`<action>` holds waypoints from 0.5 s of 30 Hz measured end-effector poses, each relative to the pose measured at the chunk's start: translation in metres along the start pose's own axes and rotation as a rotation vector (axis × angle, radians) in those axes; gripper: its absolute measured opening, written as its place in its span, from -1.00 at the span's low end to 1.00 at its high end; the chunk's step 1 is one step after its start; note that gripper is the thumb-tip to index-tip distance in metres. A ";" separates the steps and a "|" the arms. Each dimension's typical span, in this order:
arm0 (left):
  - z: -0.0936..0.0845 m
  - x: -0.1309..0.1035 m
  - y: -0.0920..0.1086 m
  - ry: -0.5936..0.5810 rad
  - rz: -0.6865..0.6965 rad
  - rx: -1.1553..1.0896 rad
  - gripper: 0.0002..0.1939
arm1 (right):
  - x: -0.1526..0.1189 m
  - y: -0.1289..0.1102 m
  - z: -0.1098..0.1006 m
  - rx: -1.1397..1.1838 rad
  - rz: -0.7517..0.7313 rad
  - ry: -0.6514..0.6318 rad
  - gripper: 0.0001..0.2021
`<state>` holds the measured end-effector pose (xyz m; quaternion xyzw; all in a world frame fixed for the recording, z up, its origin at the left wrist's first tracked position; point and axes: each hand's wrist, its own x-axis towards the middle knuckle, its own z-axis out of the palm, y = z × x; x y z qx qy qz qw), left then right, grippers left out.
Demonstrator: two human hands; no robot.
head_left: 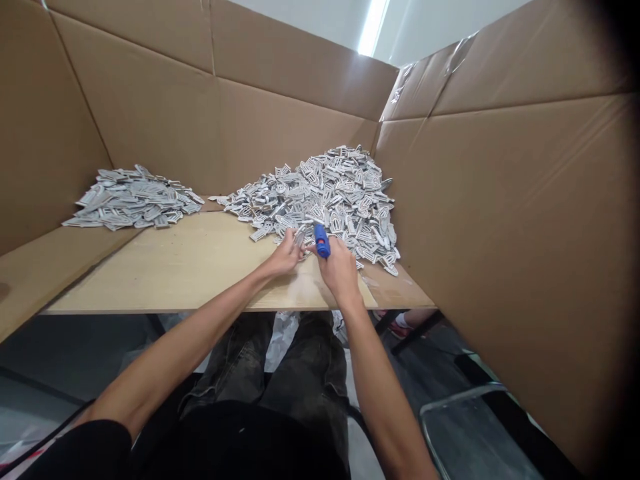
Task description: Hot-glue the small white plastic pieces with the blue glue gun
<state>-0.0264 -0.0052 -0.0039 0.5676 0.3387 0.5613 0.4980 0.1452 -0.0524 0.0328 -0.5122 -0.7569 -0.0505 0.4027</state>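
Observation:
My right hand [337, 263] is closed around a blue tool [322, 241], whose rounded end points up and away from me. Just to its left, my left hand [286, 255] pinches a small grey-white slotted piece [300, 236]. The two hands are close together over the front of the wooden board [195, 260]. Right behind them rises a large pile of similar slotted pieces [340, 193]. Fine detail between the fingers is too small to make out.
A smaller pile of grey pieces [135, 200] lies at the back left. Tall cardboard walls [300, 107] stand behind and at both sides. Below the board's front edge are my legs, and a metal-framed stool [470, 433] is at the lower right.

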 end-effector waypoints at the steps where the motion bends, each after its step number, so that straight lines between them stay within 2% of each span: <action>1: 0.000 -0.001 0.002 0.033 -0.001 0.024 -0.59 | 0.002 0.003 -0.002 0.047 -0.019 0.018 -0.73; 4: -0.002 -0.001 0.009 0.121 0.012 0.119 -0.69 | 0.007 0.015 -0.010 0.181 -0.044 0.020 -0.56; 7: -0.009 0.003 0.013 0.172 0.088 0.243 -0.81 | 0.009 0.027 -0.017 0.252 0.018 -0.009 -0.48; 10: -0.014 0.008 0.015 0.213 0.117 0.321 -0.77 | 0.008 0.034 -0.019 0.343 0.077 -0.093 -0.47; 12: -0.015 0.010 0.015 0.190 0.086 0.314 -0.76 | 0.007 0.035 -0.017 0.405 0.105 -0.153 -0.47; 15: -0.013 0.009 0.015 0.069 0.003 0.259 -0.78 | 0.004 0.032 -0.011 0.474 0.138 -0.224 -0.48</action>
